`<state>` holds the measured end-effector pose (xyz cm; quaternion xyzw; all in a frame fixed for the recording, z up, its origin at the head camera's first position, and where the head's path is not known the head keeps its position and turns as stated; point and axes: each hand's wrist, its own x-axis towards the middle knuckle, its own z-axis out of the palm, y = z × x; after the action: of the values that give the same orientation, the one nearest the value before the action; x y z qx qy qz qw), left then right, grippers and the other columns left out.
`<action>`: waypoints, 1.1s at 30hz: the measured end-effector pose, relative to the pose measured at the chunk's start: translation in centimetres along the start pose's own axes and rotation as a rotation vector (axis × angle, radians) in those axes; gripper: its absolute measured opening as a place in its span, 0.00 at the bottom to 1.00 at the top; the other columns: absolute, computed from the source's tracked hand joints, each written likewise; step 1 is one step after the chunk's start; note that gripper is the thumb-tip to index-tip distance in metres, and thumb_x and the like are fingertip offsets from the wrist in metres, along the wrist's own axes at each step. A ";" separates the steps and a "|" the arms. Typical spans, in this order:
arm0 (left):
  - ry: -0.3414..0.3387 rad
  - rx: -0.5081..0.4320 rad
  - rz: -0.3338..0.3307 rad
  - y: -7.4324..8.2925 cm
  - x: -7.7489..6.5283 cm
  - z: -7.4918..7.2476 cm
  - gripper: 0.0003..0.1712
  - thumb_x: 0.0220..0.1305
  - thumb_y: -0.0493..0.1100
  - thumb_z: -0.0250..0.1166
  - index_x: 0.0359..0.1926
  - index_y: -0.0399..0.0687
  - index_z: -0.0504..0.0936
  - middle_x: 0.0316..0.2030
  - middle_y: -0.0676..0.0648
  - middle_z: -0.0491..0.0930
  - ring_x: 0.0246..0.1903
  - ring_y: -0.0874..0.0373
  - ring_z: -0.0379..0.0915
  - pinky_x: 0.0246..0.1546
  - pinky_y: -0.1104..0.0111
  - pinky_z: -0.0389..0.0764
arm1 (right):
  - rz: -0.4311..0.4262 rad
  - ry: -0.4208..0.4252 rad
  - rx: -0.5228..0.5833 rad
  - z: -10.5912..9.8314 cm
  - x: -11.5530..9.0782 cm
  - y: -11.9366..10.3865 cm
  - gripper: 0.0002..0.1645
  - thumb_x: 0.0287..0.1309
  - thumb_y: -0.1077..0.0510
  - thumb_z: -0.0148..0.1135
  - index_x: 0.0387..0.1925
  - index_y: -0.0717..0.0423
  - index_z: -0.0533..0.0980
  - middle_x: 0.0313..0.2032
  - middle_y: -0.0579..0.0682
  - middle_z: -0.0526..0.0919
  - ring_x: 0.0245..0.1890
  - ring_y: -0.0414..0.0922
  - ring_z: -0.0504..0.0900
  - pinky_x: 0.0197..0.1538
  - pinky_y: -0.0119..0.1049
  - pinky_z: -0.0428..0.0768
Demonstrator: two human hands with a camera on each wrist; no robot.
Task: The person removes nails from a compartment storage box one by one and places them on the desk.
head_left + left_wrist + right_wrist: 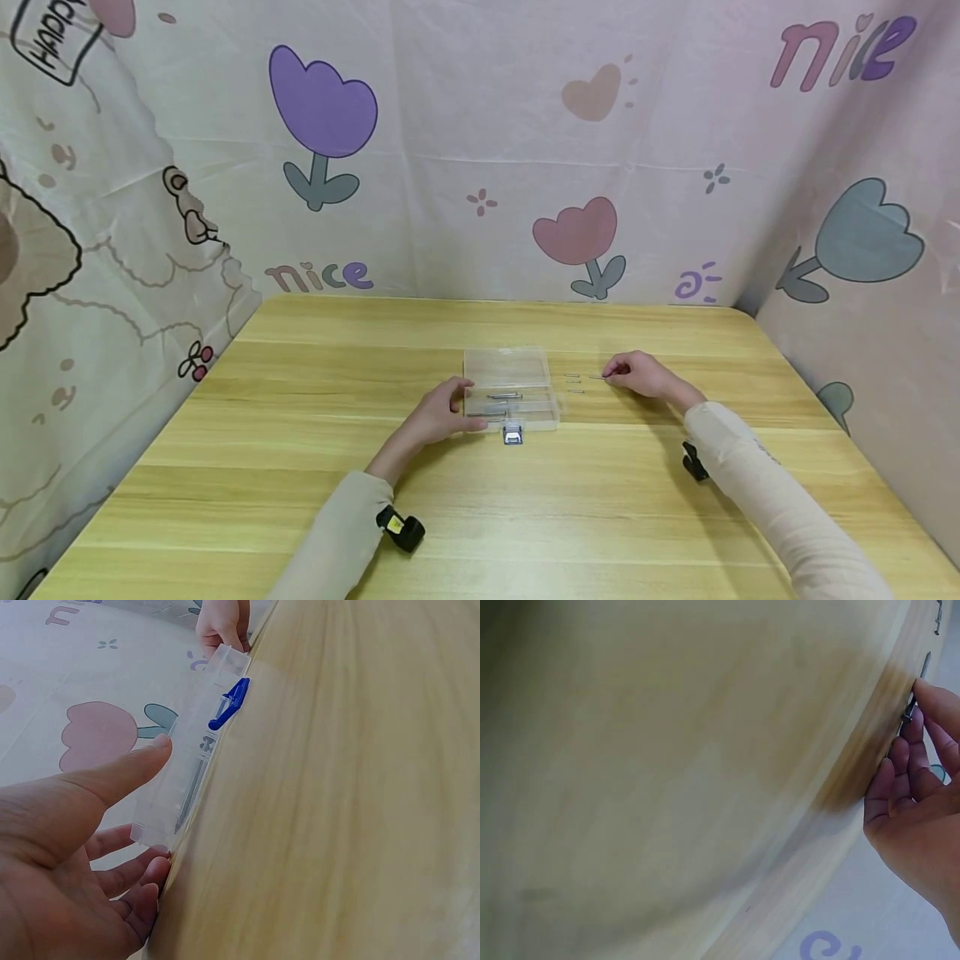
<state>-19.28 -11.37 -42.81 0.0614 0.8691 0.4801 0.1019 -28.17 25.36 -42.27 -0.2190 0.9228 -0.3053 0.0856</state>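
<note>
A clear plastic box [542, 414] with compartments lies on the table, its clear lid [506, 367] folded back. Several nails [505, 396] lie inside it. At the box's left end, my left hand [437, 414] holds it, thumb at the front and fingers at the side and back. A blue latch [231, 703] sticks out from the front wall. Right of the box, my right hand [640, 373] pinches a nail [926, 666] between thumb and fingers, close over the table. Its tip points toward the box. Small loose nails [573, 382] lie between box and right hand.
The wooden table [300, 450] reaches back to a printed cloth [450, 125] that hangs behind it and at both sides. Black wrist cameras [401, 531] are strapped to both sleeves.
</note>
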 end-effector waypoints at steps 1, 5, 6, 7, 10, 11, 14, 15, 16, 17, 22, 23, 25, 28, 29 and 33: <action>-0.001 0.000 0.001 0.0 0.0 0.0 0.43 0.47 0.45 0.78 0.63 0.40 0.70 0.54 0.42 0.73 0.44 0.49 0.65 0.43 0.59 0.69 | 0.000 -0.001 0.002 0.0 0.0 0.0 0.04 0.60 0.67 0.62 0.36 0.65 0.80 0.35 0.53 0.82 0.35 0.45 0.74 0.44 0.43 0.73; -0.004 -0.001 0.004 -0.1 0.0 0.0 0.44 0.48 0.46 0.78 0.64 0.40 0.69 0.55 0.41 0.73 0.45 0.49 0.66 0.44 0.58 0.69 | 0.008 -0.006 0.021 -0.2 -0.1 -0.2 0.06 0.58 0.66 0.64 0.37 0.66 0.80 0.35 0.54 0.82 0.35 0.45 0.73 0.42 0.41 0.73; -0.004 -0.002 0.004 -0.1 0.0 0.0 0.44 0.47 0.46 0.78 0.64 0.40 0.69 0.55 0.41 0.73 0.45 0.49 0.66 0.44 0.58 0.70 | 0.013 -0.008 0.027 -0.2 -0.1 -0.2 0.07 0.58 0.65 0.64 0.38 0.66 0.80 0.35 0.54 0.82 0.35 0.45 0.74 0.42 0.40 0.73; -0.005 -0.002 0.005 -0.1 0.0 0.0 0.44 0.47 0.46 0.78 0.64 0.40 0.69 0.55 0.41 0.73 0.45 0.49 0.66 0.44 0.58 0.70 | 0.019 -0.012 0.037 -0.3 -0.1 -0.3 0.08 0.58 0.64 0.65 0.38 0.67 0.80 0.35 0.54 0.82 0.35 0.45 0.74 0.42 0.40 0.73; -0.005 -0.001 0.002 -0.1 0.1 0.0 0.44 0.47 0.46 0.78 0.64 0.40 0.69 0.55 0.41 0.73 0.45 0.49 0.66 0.44 0.58 0.70 | 0.039 -0.010 0.060 -0.5 -0.1 -0.4 0.10 0.58 0.64 0.65 0.40 0.67 0.80 0.37 0.55 0.82 0.36 0.46 0.74 0.42 0.40 0.73; -0.006 0.001 0.002 -0.1 0.1 0.0 0.44 0.47 0.46 0.78 0.64 0.40 0.69 0.55 0.41 0.73 0.45 0.50 0.66 0.44 0.58 0.70 | 0.042 -0.004 0.060 -0.6 -0.1 -0.4 0.10 0.59 0.64 0.64 0.40 0.68 0.80 0.37 0.55 0.82 0.36 0.46 0.75 0.43 0.40 0.73; -0.007 0.005 0.003 -0.1 0.0 0.0 0.44 0.47 0.46 0.78 0.64 0.40 0.69 0.54 0.42 0.73 0.44 0.50 0.66 0.42 0.60 0.70 | 0.044 0.032 0.058 -0.7 0.2 -0.6 0.11 0.60 0.64 0.63 0.42 0.68 0.79 0.38 0.56 0.82 0.38 0.48 0.76 0.44 0.41 0.74; -0.008 0.002 0.004 -0.1 0.0 0.0 0.44 0.47 0.45 0.78 0.64 0.40 0.69 0.54 0.42 0.73 0.44 0.50 0.66 0.42 0.60 0.70 | 0.044 0.045 0.052 -0.7 0.3 -0.8 0.11 0.60 0.64 0.62 0.43 0.68 0.79 0.38 0.56 0.82 0.38 0.48 0.76 0.44 0.41 0.74; -0.008 -0.002 0.005 -0.1 0.0 0.0 0.44 0.47 0.45 0.78 0.64 0.40 0.69 0.54 0.42 0.73 0.44 0.50 0.66 0.41 0.60 0.69 | 0.043 0.056 0.049 -0.7 0.4 -1.1 0.11 0.61 0.65 0.61 0.43 0.69 0.79 0.38 0.56 0.82 0.38 0.48 0.76 0.44 0.41 0.74; -0.007 -0.006 0.005 -0.1 0.0 0.0 0.44 0.47 0.45 0.78 0.64 0.40 0.69 0.53 0.42 0.73 0.44 0.50 0.66 0.40 0.61 0.70 | 0.039 0.064 0.045 -0.8 0.5 -1.4 0.12 0.61 0.65 0.61 0.44 0.69 0.79 0.38 0.56 0.82 0.38 0.49 0.76 0.44 0.41 0.74; -0.005 -0.016 0.006 0.0 0.0 -0.1 0.44 0.47 0.44 0.78 0.64 0.39 0.69 0.53 0.42 0.73 0.43 0.50 0.65 0.38 0.62 0.69 | -0.006 0.068 0.036 -0.6 0.8 -3.7 0.13 0.61 0.65 0.60 0.45 0.70 0.79 0.37 0.55 0.81 0.38 0.49 0.74 0.43 0.42 0.73; -0.004 -0.013 0.006 0.0 0.0 -0.1 0.43 0.47 0.44 0.78 0.64 0.39 0.69 0.53 0.42 0.73 0.43 0.50 0.65 0.38 0.62 0.69 | -0.029 0.063 0.032 -0.5 0.8 -4.2 0.12 0.61 0.65 0.60 0.44 0.70 0.79 0.37 0.55 0.82 0.38 0.49 0.74 0.43 0.42 0.73; -0.006 -0.014 0.005 0.0 0.0 -0.1 0.43 0.48 0.44 0.78 0.64 0.39 0.69 0.53 0.42 0.73 0.43 0.50 0.65 0.38 0.62 0.69 | -0.072 0.052 0.026 -0.1 0.9 -5.2 0.11 0.60 0.65 0.61 0.43 0.70 0.79 0.37 0.55 0.82 0.37 0.48 0.75 0.42 0.42 0.73; -0.008 -0.016 0.004 0.0 0.0 -0.1 0.43 0.47 0.44 0.78 0.64 0.39 0.69 0.53 0.42 0.73 0.43 0.51 0.65 0.38 0.62 0.69 | -0.136 0.031 0.020 0.5 1.1 -6.5 0.09 0.59 0.66 0.62 0.41 0.69 0.81 0.37 0.54 0.83 0.37 0.47 0.75 0.42 0.41 0.74; -0.007 -0.017 0.004 0.0 0.0 -0.1 0.44 0.47 0.44 0.78 0.64 0.39 0.69 0.53 0.42 0.73 0.43 0.51 0.65 0.38 0.62 0.69 | -0.160 0.020 0.016 0.7 1.2 -7.0 0.09 0.59 0.66 0.63 0.40 0.68 0.81 0.37 0.54 0.84 0.36 0.47 0.76 0.41 0.40 0.75; -0.007 -0.018 0.005 0.0 0.0 -0.1 0.44 0.47 0.44 0.78 0.64 0.39 0.69 0.53 0.42 0.73 0.42 0.51 0.65 0.38 0.63 0.69 | -0.225 -0.018 -0.018 1.6 1.6 -8.5 0.08 0.59 0.66 0.64 0.39 0.65 0.82 0.36 0.52 0.82 0.35 0.45 0.77 0.39 0.38 0.76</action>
<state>-19.33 -11.42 -42.76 0.0641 0.8643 0.4878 0.1044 -26.13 17.66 -38.48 -0.3249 0.8941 -0.3028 0.0572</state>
